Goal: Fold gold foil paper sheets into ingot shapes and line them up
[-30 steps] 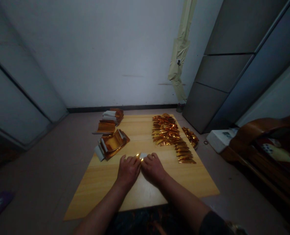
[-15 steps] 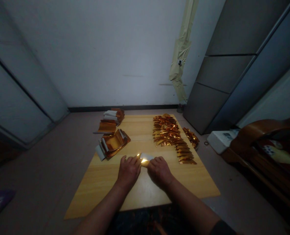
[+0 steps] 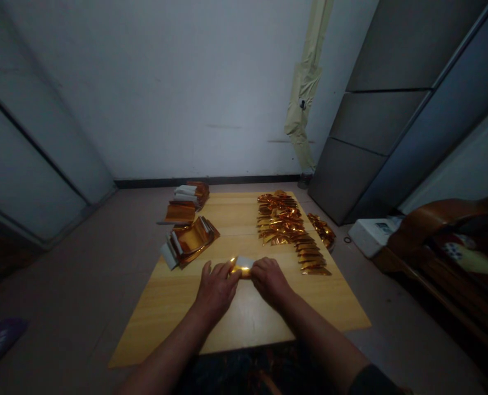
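Note:
Between my two hands, near the middle of the wooden board (image 3: pixel 244 323), is a sheet of gold foil paper (image 3: pixel 242 263) with a pale back, partly folded or rolled along its near edge. My left hand (image 3: pixel 218 285) is closed on its left end, the thumb pressed along the near fold. Pinched in my right hand (image 3: pixel 269 278) is the right end; my fingers hide that corner. Left of my hands lie curved stacks of gold paper sheets (image 3: pixel 192 241). On the right, folded gold foil pieces (image 3: pixel 280 219) form overlapping rows.
More paper stacks (image 3: pixel 186 193) sit at the board's far left. Beyond its right edge, a container of gold pieces (image 3: pixel 323 230) stands on the floor. A grey refrigerator (image 3: pixel 351 159), a white box (image 3: pixel 369 237) and a wooden seat (image 3: pixel 425 230) are to the right. A wall (image 3: pixel 165 99) rises behind.
The near edge of the foil paper has become a narrower, flatter fold. My left thumb has shifted right along it, and my right fingers have moved slightly.

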